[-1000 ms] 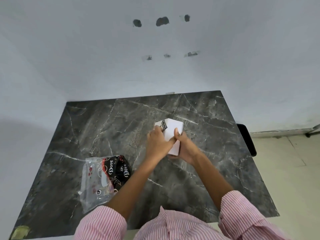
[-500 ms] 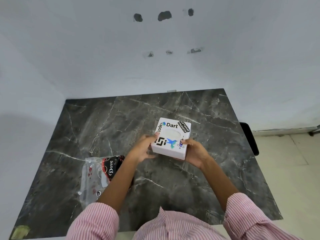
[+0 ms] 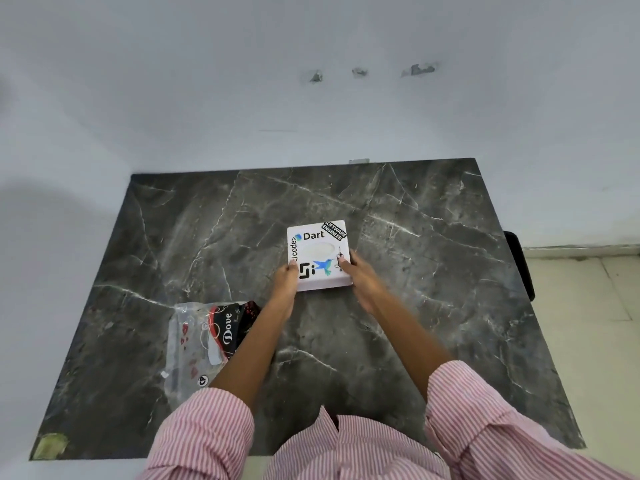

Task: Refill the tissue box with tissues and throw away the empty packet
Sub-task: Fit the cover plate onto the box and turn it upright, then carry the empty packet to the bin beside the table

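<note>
Box turned printed face up since a second ago, now set flat near table [image 3: 433,237] middle. Tissue box [image 3: 318,258] gripped at near corners: left hand [image 3: 286,277] clamped on left edge, right hand [image 3: 360,277] on right edge, thumbs over top. Oval slot shows white inside. Empty packet [image 3: 207,337] lies flat near left forearm, apart from box. Risk: withdrawing left arm could sweep light packet off near edge; packet not yet binned.

One tissue box [image 3: 318,258], one empty plastic packet [image 3: 204,337], two hands, one marble table [image 3: 433,271]
</note>
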